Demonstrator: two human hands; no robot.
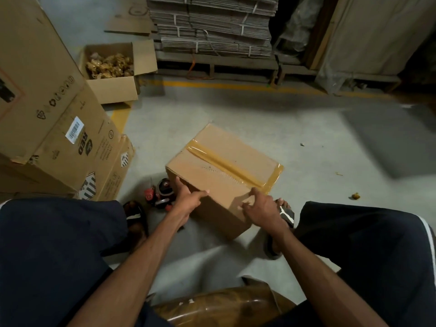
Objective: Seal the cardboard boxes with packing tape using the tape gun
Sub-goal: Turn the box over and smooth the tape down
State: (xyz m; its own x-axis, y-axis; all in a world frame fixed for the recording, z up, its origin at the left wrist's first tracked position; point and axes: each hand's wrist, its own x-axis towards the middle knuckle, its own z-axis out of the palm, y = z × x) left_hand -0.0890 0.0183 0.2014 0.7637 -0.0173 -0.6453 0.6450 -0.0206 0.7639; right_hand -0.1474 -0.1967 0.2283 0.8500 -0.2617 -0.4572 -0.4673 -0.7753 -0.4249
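Left hand [188, 199], right hand [262, 206] touch taped cardboard box [219, 166]; fingers relaxed.

Brown cardboard box [224, 171], glossy tape strip [226, 165] across its top, between both hands; red-and-black tape gun [159, 193] just left.

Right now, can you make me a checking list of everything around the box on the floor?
Surface: grey concrete floor with yellow lines.
Job's things: small box has brown tape along its top seam; tape gun lies on the floor left of it, in no hand.
Clutter: open box of crumpled brown stuff; big printed cartons at left; small scraps on the floor.
Hands: left hand touches the box's near left corner; right hand touches its near right edge.
Cables: nothing seen for sure.
Surroundings: stacked flat cardboard on a pallet behind.
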